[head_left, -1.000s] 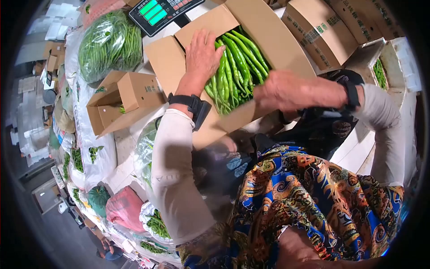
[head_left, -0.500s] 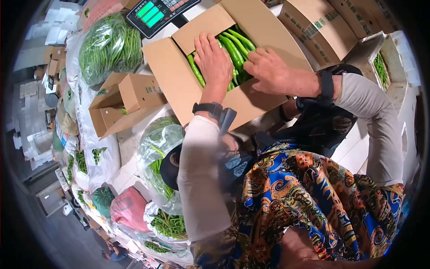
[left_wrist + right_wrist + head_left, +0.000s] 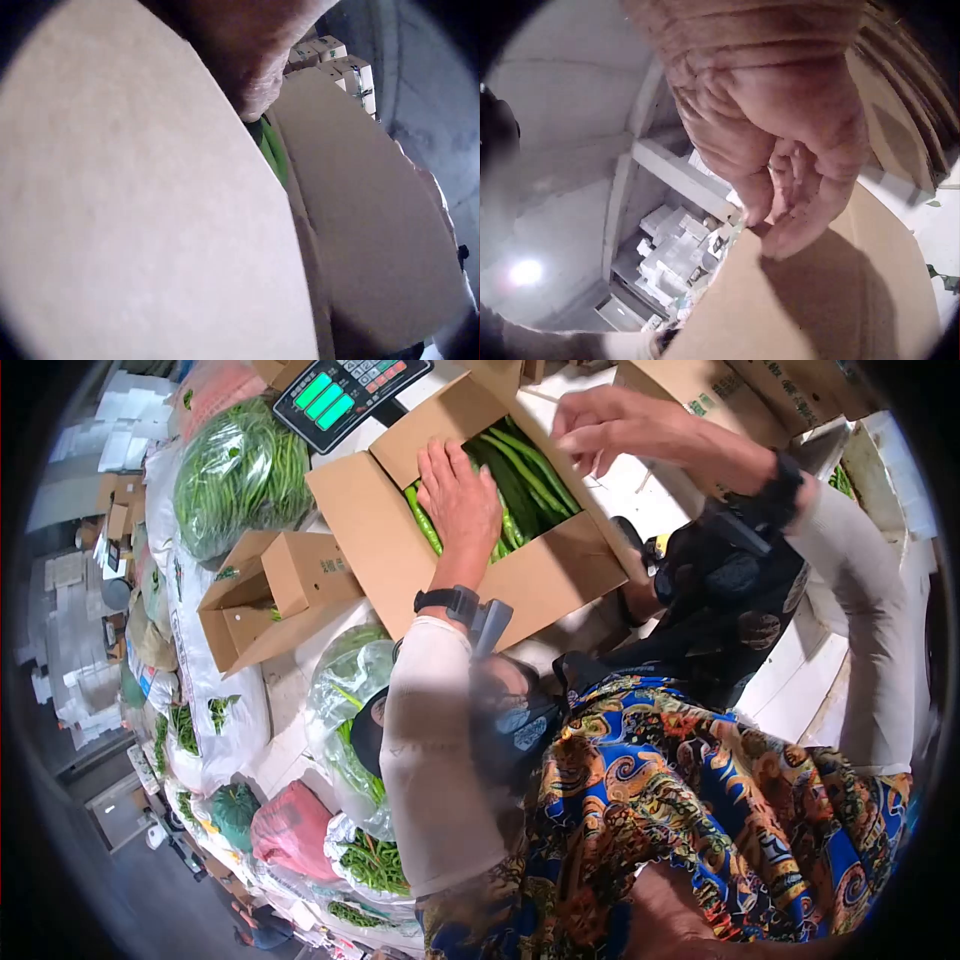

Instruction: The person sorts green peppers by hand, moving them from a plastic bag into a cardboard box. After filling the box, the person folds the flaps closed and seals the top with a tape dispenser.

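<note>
An open cardboard box full of long green peppers stands in front of the person. The left hand lies on the peppers with its fingers nearly straight, covering part of them. In the left wrist view, a box flap fills much of the picture, with a sliver of green pepper under the hand. At the box's right side, the right hand is raised. The right wrist view shows its bent fingers and thumb pinching the edge of a raised flap.
A lit digital scale stands behind the box. To the left are a clear bag of green pods and a smaller open box. Another clear bag lies near the left forearm. More cartons stand at the back right.
The right hand has left the peppers and moved up to the box's right side. The right flap, spread outward before, now stands up. The left hand stays on the peppers.
</note>
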### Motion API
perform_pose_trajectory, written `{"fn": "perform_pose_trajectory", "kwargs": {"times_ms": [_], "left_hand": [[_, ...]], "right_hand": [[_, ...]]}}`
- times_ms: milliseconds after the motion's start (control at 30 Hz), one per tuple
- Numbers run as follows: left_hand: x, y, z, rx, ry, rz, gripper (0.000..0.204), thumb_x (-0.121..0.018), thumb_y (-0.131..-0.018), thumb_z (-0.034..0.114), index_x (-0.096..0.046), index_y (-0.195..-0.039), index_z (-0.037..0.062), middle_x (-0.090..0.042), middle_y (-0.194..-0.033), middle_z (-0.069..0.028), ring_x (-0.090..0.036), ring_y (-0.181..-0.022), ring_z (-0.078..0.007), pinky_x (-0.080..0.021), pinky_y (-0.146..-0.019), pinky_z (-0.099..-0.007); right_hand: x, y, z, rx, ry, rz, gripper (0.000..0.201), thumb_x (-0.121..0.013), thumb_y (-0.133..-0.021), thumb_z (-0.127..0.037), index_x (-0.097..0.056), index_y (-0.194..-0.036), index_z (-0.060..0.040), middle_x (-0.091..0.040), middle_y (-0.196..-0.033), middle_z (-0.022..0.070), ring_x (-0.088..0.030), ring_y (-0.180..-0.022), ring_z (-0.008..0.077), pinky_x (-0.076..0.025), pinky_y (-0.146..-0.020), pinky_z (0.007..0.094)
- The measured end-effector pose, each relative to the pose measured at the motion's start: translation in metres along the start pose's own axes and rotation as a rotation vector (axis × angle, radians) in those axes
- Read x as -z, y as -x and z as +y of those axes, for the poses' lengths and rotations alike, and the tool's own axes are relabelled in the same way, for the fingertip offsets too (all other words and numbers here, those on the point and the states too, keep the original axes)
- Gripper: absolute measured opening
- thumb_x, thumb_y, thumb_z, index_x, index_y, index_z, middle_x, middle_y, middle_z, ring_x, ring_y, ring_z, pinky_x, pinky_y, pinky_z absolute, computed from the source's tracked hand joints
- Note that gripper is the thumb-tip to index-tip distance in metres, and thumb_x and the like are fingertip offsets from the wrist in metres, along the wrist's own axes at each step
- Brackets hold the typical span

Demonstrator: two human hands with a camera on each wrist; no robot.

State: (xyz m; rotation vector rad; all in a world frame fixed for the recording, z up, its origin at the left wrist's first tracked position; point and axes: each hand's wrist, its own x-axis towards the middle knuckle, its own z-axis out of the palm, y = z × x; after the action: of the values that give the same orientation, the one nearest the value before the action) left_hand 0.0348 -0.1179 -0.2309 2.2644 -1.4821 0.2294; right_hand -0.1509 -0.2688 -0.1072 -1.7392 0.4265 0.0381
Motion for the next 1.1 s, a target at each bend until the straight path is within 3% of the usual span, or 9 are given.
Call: {"fn": "perform_pose_trajectory", "kwargs": {"times_ms": [233,300,400,467,567,667,733,833,1100], "left_hand": [[0.044,-0.018,-0.021,0.119,0.377,-0.186,0.047,-0.06,-0.08,0.011,-0.048,-0.123,-0.0036,-0.043,-0.135,-0.021,-0.037,-0.129,-0.038,-0.029,-0.104,-0.0506],[0.06,-0.02,-0.067,-0.137,0.117,0.216,0.047,-0.062,-0.08,0.013,-0.049,-0.121,-0.0042,-0.051,-0.125,-0.0218,-0.047,-0.118,-0.0373,-0.034,-0.101,-0.0459],[0.116,-0.012,-0.1,0.007,-0.046,0.329,0.043,-0.058,-0.087,0.021,-0.05,-0.121,-0.004,-0.055,-0.122,-0.019,-0.052,-0.113,-0.0331,-0.038,-0.099,-0.041],[0.123,0.001,-0.128,0.804,0.823,-0.195,0.049,-0.048,-0.096,0.032,-0.046,-0.129,-0.0039,-0.051,-0.129,-0.0174,-0.05,-0.119,-0.0257,-0.038,-0.103,-0.0384],[0.125,0.016,-0.057,0.765,1.309,-0.283,0.053,-0.043,-0.098,0.037,-0.041,-0.134,-0.0019,-0.045,-0.137,-0.0143,-0.044,-0.125,-0.0211,-0.036,-0.105,-0.035],[0.084,0.006,-0.031,0.501,1.169,-0.301,0.061,-0.044,-0.097,0.042,-0.037,-0.137,-0.0037,-0.038,-0.143,-0.0165,-0.033,-0.134,-0.0258,-0.029,-0.11,-0.0369],[0.053,-0.002,-0.014,0.244,0.519,0.042,0.069,-0.048,-0.093,0.049,-0.036,-0.138,-0.0016,-0.033,-0.145,-0.0196,-0.028,-0.135,-0.0344,-0.025,-0.108,-0.0474],[0.034,-0.001,-0.013,-0.01,0.006,-0.097,0.069,-0.051,-0.091,0.047,-0.035,-0.14,0.0008,-0.028,-0.147,-0.0215,-0.022,-0.137,-0.0385,-0.021,-0.107,-0.0529],[0.027,0.004,-0.014,-0.08,-0.082,-0.063,0.064,-0.048,-0.093,0.047,-0.036,-0.14,0.0062,-0.03,-0.146,-0.0202,-0.027,-0.134,-0.0406,-0.023,-0.104,-0.055]], "right_hand": [[-0.049,-0.067,0.022,-0.017,0.564,0.006,0.051,-0.078,-0.072,-0.045,-0.057,-0.083,-0.0002,-0.062,-0.073,0.0103,-0.063,-0.069,0.0212,-0.049,-0.063,0.0325],[-0.049,-0.065,0.031,0.069,0.66,0.011,0.053,-0.077,-0.072,-0.046,-0.055,-0.082,0.0009,-0.062,-0.073,0.0117,-0.063,-0.068,0.026,-0.048,-0.063,0.0353],[-0.04,-0.064,0.033,-0.011,0.562,-0.05,0.056,-0.08,-0.067,-0.046,-0.053,-0.088,-0.0016,-0.062,-0.074,0.0139,-0.064,-0.078,0.0303,-0.048,-0.067,0.0391],[-0.043,-0.067,0.029,-0.03,0.615,-0.055,0.057,-0.081,-0.067,-0.046,-0.053,-0.089,-0.0015,-0.062,-0.073,0.0142,-0.064,-0.078,0.0307,-0.049,-0.068,0.0396],[-0.043,-0.07,0.017,-0.085,0.692,-0.058,0.058,-0.082,-0.065,-0.045,-0.053,-0.091,-0.0013,-0.062,-0.069,0.0143,-0.065,-0.076,0.0313,-0.049,-0.069,0.0401],[-0.048,-0.068,0.019,-0.128,0.715,-0.081,0.059,-0.083,-0.064,-0.044,-0.054,-0.091,-0.0015,-0.062,-0.065,0.0136,-0.065,-0.073,0.0312,-0.05,-0.07,0.0401],[-0.048,-0.069,0.02,-0.084,0.771,-0.029,0.056,-0.083,-0.063,-0.043,-0.055,-0.088,-0.002,-0.062,-0.064,0.0128,-0.065,-0.071,0.029,-0.05,-0.067,0.0397],[-0.046,-0.063,0.016,-0.154,0.607,-0.049,0.053,-0.083,-0.062,-0.042,-0.056,-0.082,-0.0021,-0.062,-0.065,0.0125,-0.065,-0.07,0.0282,-0.05,-0.063,0.0391],[-0.063,-0.044,0.033,-0.09,0.879,0.344,0.058,-0.082,-0.064,-0.044,-0.052,-0.091,-0.0027,-0.062,-0.07,0.0124,-0.064,-0.071,0.0303,-0.051,-0.062,0.0387]]}}
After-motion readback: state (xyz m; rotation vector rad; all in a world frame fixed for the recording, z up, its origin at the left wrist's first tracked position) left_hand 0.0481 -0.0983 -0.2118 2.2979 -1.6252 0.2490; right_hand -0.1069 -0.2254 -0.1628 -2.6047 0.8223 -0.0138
